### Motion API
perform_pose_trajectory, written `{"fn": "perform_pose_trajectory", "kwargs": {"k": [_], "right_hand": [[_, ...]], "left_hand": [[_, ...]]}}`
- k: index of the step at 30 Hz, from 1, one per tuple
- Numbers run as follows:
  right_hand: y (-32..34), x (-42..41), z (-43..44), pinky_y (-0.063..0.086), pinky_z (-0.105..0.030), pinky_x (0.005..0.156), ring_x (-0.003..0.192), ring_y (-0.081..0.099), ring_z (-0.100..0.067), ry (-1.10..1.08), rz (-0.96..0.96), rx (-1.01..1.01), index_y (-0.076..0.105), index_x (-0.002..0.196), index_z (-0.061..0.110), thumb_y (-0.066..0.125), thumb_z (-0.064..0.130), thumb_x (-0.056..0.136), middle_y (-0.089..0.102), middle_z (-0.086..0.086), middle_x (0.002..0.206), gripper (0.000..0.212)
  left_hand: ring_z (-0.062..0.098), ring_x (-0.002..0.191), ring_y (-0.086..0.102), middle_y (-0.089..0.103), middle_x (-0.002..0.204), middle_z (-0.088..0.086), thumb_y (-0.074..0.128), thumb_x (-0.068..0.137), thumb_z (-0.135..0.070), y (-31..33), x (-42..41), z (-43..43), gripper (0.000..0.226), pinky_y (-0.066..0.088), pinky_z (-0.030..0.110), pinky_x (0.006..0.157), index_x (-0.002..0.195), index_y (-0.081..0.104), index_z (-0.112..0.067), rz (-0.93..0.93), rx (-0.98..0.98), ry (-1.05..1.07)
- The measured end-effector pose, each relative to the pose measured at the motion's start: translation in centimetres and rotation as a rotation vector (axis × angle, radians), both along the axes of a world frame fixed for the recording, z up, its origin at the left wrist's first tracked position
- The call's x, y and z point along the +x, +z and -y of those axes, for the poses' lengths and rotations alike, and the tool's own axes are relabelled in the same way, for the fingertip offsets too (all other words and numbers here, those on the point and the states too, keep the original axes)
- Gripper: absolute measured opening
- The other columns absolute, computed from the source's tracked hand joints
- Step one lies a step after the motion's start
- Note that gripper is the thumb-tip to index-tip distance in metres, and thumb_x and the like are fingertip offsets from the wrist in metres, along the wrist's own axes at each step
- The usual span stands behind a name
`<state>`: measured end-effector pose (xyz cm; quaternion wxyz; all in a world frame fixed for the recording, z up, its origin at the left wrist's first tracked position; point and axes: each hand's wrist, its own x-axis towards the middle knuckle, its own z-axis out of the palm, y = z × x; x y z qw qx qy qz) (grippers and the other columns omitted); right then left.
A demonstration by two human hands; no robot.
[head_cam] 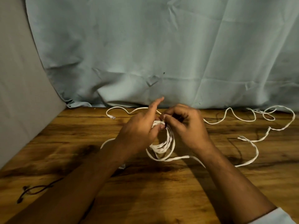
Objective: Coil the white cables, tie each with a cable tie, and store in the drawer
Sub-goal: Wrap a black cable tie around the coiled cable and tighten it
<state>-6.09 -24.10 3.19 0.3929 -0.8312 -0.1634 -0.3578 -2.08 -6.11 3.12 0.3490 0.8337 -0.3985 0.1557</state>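
Left hand [140, 128] grips coil [163, 147], index finger out. Right hand [182, 125] pinches coil's top, fingers curled. Both over bench [161, 191].

Both forearms reach inward; left hand [140, 131] grips the cable coil [163, 147], index finger raised; right hand [184, 125] pinches its top.
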Motion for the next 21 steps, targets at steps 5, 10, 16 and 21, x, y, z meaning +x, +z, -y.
{"fn": "perform_pose_trajectory", "kwargs": {"k": [5,10,16,21], "right_hand": [[-0.09,0.28,-0.09,0.038,-0.023,0.049,0.051,0.048,-0.008,0.114,-0.252,0.419,0.069,0.075,0.010,0.073,0.005,0.094,0.059,0.000,0.058,0.020],[0.14,0.25,0.45,0.037,-0.023,0.043,0.047,0.047,-0.017,0.161,-0.460,0.533,0.063,0.087,-0.016,0.069,0.006,0.095,0.057,-0.020,0.067,0.024],[0.04,0.27,0.52,0.028,-0.018,0.034,0.039,0.042,-0.011,0.108,-0.630,0.601,0.067,0.070,0.011,0.070,0.016,0.095,0.057,-0.004,0.052,0.026],[0.16,0.11,0.74,0.024,-0.014,0.032,0.034,0.039,-0.007,0.128,-0.789,0.696,0.066,0.070,0.008,0.066,0.009,0.093,0.054,-0.002,0.048,0.023]], "left_hand": [[0.025,0.091,0.067,0.072,0.098,0.000,0.056,0.097,-0.039,-0.03,-0.18,0.03,0.072,0.053,0.047,0.077,0.156,0.015,-0.043,0.152,0.043,-0.007],[0.028,0.088,0.069,0.073,0.099,0.003,0.064,0.095,-0.035,-0.07,-0.86,0.18,0.067,0.055,0.044,0.073,0.144,0.018,-0.041,0.225,0.129,-0.016],[0.019,0.097,0.072,0.074,0.111,-0.013,0.071,0.091,-0.033,0.13,-0.57,0.40,0.069,0.056,0.041,0.079,0.141,0.025,-0.039,0.188,0.001,-0.044],[0.013,0.097,0.069,0.074,0.107,-0.014,0.068,0.090,-0.037,0.01,-0.39,0.11,0.045,0.054,0.039,0.079,0.131,0.049,-0.036,0.241,0.011,-0.090]]}}
